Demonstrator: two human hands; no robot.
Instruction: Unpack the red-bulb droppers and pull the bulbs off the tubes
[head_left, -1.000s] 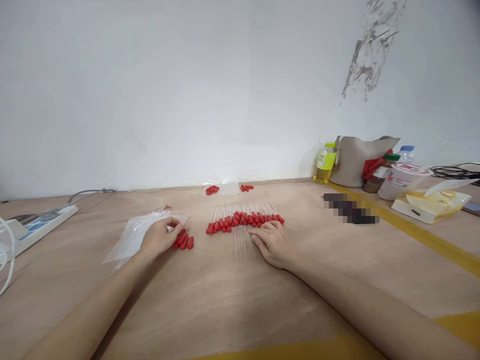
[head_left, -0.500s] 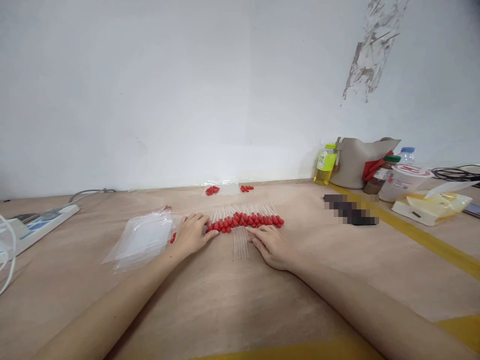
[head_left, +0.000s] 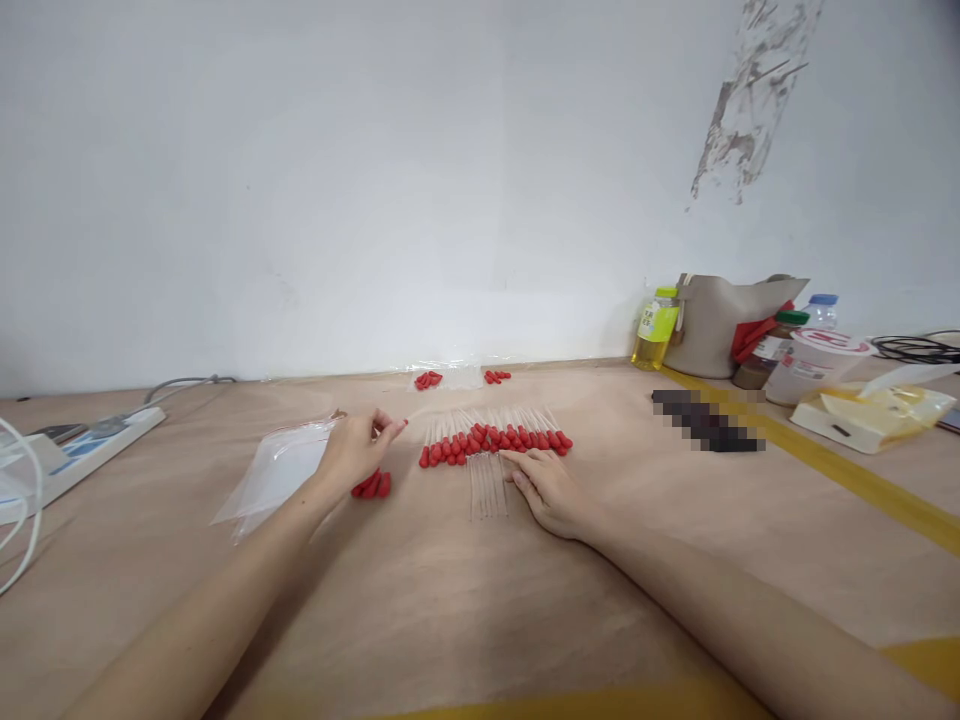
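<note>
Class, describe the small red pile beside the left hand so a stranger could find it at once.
On the brown-covered table, find the long central row of red bulbs. Left of it, just below the person's left hand, lies the small red pile. It is much shorter than that row and nearer the viewer than the far red clusters.

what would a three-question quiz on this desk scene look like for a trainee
1. Which of these is nearest the left hand: (a) tissue pack, (b) clear plastic bags, (c) power strip?
2. True or false: the right hand is beside the row of red-bulbed droppers.
3. Fill in: the bottle of yellow liquid has a ___ cap.

Key: 1. b; 2. true; 3. yellow-green
</note>
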